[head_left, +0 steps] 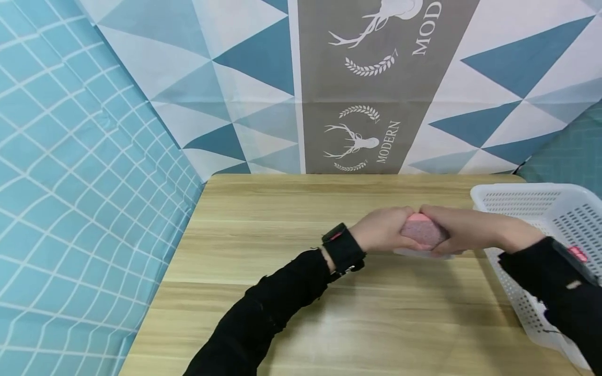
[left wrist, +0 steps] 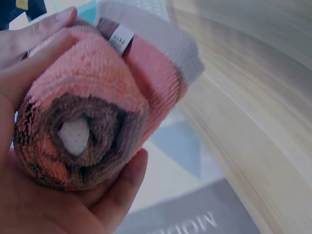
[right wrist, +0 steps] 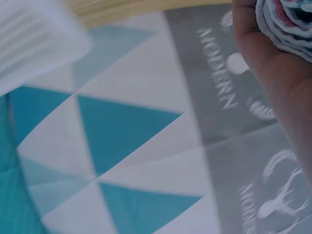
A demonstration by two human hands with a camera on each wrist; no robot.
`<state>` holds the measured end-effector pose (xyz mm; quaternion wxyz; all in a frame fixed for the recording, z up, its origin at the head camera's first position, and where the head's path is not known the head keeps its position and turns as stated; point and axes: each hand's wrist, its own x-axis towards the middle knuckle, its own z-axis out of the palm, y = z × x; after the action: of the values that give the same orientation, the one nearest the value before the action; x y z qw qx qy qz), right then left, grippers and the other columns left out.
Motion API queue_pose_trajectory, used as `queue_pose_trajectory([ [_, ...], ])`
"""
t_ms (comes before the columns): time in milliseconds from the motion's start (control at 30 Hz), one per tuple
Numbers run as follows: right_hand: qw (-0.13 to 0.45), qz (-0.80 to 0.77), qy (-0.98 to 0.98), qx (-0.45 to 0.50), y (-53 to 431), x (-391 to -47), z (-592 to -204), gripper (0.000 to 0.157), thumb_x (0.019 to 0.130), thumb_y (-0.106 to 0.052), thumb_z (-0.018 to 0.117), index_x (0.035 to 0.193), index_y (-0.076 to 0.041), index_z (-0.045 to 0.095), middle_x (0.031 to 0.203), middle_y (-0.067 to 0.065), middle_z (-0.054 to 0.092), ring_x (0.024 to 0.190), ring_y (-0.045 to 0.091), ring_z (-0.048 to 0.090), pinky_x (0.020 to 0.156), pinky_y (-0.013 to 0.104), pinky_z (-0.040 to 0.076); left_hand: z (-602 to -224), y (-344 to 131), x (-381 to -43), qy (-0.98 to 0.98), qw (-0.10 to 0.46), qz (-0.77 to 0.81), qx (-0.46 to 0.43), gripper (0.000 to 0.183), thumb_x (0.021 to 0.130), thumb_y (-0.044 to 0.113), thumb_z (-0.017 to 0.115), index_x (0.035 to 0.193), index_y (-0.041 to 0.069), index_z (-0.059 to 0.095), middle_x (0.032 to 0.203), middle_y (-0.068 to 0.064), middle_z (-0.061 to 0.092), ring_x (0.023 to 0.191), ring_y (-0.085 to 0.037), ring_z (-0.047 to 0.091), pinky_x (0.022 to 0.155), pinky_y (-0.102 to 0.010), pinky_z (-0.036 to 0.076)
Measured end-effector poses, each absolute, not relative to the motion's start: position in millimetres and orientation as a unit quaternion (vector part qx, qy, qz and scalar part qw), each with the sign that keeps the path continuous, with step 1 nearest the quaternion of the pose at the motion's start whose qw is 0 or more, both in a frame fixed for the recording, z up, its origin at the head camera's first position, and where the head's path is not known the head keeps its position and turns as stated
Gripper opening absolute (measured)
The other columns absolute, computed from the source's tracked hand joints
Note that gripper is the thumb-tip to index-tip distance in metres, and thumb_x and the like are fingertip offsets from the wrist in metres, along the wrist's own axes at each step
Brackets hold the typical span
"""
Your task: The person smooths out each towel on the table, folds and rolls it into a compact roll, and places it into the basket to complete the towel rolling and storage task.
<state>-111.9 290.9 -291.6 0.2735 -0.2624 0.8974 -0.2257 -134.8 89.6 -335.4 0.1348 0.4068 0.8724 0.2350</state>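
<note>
A rolled towel (head_left: 420,232), pink and greyish, is held between both hands above the wooden table. My left hand (head_left: 382,230) grips one end, with the thumb and fingers curled round the roll. My right hand (head_left: 477,228) holds the other end. In the left wrist view the towel's spiral end (left wrist: 80,126) faces the camera, and an outer flap with a small white label (left wrist: 121,38) hangs off the roll. Only part of the towel's other end (right wrist: 287,36) shows at the upper right corner of the right wrist view, beside the palm.
A white perforated plastic basket (head_left: 510,189) stands at the table's right side, under the right forearm. The wooden table (head_left: 263,230) meets a backdrop of triangles and a grey deer-print strip (head_left: 350,89). Blue checked cloth (head_left: 84,183) hangs at the left.
</note>
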Motion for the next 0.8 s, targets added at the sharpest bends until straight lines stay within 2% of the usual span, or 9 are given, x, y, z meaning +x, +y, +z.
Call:
queue_pose_trajectory([
  [267,0.260,-0.198,0.920,-0.217,361,-98,-281,0.059,0.078,-0.022,0.084,0.124,-0.012,0.048,0.108,0.000,0.053,0.090,0.004,0.050,0.069,0.024,0.048,-320,161,-126,0.877,0.069,0.153,0.450,0.061,0.085,0.055,0.071,0.129,0.017,0.054,0.111,0.010,0.062,0.097,-0.001,0.060,0.079,-0.015,0.044],
  [500,0.256,-0.176,0.922,-0.233,412,-81,-288,0.061,0.075,-0.018,0.086,0.122,-0.008,0.049,0.105,-0.007,0.052,0.085,-0.004,0.045,0.067,0.020,0.046,-319,208,-109,0.871,0.061,0.112,0.475,0.055,0.087,0.061,0.065,0.122,0.019,0.055,0.106,0.012,0.062,0.094,0.003,0.059,0.078,-0.012,0.043],
  [600,0.213,-0.179,0.917,-0.287,442,-73,-299,0.067,0.070,-0.012,0.087,0.126,-0.016,0.049,0.106,-0.017,0.052,0.085,-0.005,0.046,0.066,0.017,0.043,-321,227,-102,0.861,0.085,0.114,0.489,0.053,0.092,0.056,0.062,0.129,0.020,0.051,0.113,0.013,0.059,0.099,0.004,0.056,0.081,-0.010,0.041],
  [700,0.116,-0.182,0.909,-0.357,475,-68,-311,0.093,0.055,0.000,0.091,0.133,-0.026,0.047,0.111,-0.029,0.050,0.087,-0.006,0.047,0.068,0.009,0.038,-320,248,-96,0.855,0.118,0.122,0.489,0.053,0.098,0.048,0.057,0.141,0.021,0.043,0.126,0.015,0.053,0.109,0.006,0.051,0.087,-0.010,0.039],
  [800,0.022,-0.165,0.905,-0.391,506,-67,-319,0.118,0.039,0.007,0.092,0.140,-0.029,0.043,0.122,-0.036,0.043,0.092,-0.012,0.044,0.073,0.001,0.032,-317,266,-93,0.861,0.126,0.119,0.479,0.055,0.099,0.045,0.054,0.147,0.025,0.037,0.135,0.016,0.047,0.118,0.006,0.045,0.094,-0.009,0.036],
])
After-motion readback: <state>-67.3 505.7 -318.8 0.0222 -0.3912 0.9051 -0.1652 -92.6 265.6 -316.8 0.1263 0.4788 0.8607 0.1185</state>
